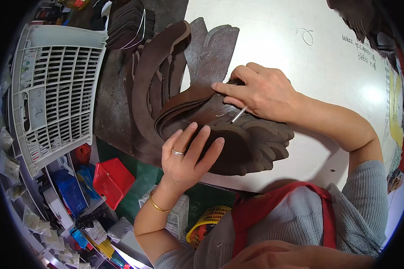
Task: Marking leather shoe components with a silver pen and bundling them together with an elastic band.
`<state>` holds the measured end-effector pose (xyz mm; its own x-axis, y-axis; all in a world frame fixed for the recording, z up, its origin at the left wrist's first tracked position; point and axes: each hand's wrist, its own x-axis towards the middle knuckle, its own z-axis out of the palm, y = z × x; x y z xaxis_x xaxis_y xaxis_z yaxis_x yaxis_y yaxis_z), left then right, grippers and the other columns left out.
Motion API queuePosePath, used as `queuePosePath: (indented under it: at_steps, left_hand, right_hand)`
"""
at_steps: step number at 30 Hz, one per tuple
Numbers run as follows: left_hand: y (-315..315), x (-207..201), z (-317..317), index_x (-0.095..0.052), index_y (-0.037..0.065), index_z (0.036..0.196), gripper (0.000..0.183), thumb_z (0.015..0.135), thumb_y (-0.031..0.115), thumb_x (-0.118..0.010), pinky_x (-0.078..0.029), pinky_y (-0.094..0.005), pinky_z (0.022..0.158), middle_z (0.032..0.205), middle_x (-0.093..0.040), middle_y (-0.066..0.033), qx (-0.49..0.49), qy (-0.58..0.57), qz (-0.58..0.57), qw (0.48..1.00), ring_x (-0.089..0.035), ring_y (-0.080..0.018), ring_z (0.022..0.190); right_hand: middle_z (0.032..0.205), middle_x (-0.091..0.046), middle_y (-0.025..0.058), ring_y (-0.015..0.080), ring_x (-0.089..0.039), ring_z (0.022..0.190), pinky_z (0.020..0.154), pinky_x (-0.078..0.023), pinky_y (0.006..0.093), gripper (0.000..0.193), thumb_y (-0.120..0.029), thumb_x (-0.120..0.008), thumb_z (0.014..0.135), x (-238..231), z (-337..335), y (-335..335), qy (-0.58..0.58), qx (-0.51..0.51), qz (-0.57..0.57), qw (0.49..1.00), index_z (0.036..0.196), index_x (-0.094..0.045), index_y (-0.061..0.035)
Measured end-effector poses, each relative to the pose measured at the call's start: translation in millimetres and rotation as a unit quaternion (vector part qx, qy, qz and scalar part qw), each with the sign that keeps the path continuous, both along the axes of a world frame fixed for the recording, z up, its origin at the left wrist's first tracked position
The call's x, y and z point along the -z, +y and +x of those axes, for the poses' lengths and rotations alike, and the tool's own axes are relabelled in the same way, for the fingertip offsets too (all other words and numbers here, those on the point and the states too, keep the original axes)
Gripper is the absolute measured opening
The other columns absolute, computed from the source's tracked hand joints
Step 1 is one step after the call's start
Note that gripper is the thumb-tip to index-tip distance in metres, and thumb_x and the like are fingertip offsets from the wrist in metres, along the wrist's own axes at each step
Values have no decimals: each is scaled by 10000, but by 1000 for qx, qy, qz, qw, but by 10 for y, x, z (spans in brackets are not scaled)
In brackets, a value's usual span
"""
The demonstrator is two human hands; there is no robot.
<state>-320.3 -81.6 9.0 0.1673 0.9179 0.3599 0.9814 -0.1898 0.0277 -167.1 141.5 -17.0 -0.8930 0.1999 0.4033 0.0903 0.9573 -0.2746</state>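
Note:
Curved dark brown leather pieces lie in an overlapping stack (251, 148) in front of me, several layers fanned out at the right end. My left hand (184, 157), wearing a ring and a gold bangle, rests its spread fingertips along the near left side of this stack. A thin silver pen-like rod (239, 114) sticks out from beneath my right hand (262, 92), which is closed around it. My right index fingertip touches the end of a bent brown leather strip (188, 98). The rod's other end is hidden by the hand.
More curved leather pieces (152, 71) lie beyond my left hand, near a tied leather bundle (130, 24). A grey slotted plastic basket (60, 85) stands at the left. The white table (269, 40) extends right. Below are a red bin (114, 181) and a yellow basket (206, 219).

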Motion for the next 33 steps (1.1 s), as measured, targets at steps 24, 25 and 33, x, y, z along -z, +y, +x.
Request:
queuePosePath:
  at_steps: [24,25,33]
  left_hand:
    - [-22,8,5,-721,167,1076,260,822,123,-689,-450,-425,992,1211,-689,-76,-5,9,15,1000,-621,-285,1189]
    - [-16,22,18,-706,211,1121,291,838,149,-687,-458,-413,992,1221,-674,-57,-17,9,27,999,-624,-268,1177]
    - [-69,117,112,-648,211,1258,414,852,128,-669,-461,-452,1003,1282,-632,-90,-43,-25,57,997,-620,-302,1174]
  right_hand:
    - [923,-664,122,311,-689,854,729,-579,414,348,-373,-734,861,-347,-125,74,-104,-9,-27,994,995,-718,-53]
    - [923,-664,122,311,-689,854,729,-579,414,348,-373,-734,861,-411,-186,97,-103,-10,-23,994,995,-718,-53]
    - [962,-722,230,419,-683,942,857,-530,464,635,-571,-651,880,-827,-877,193,-483,-98,-167,854,1025,-721,43]
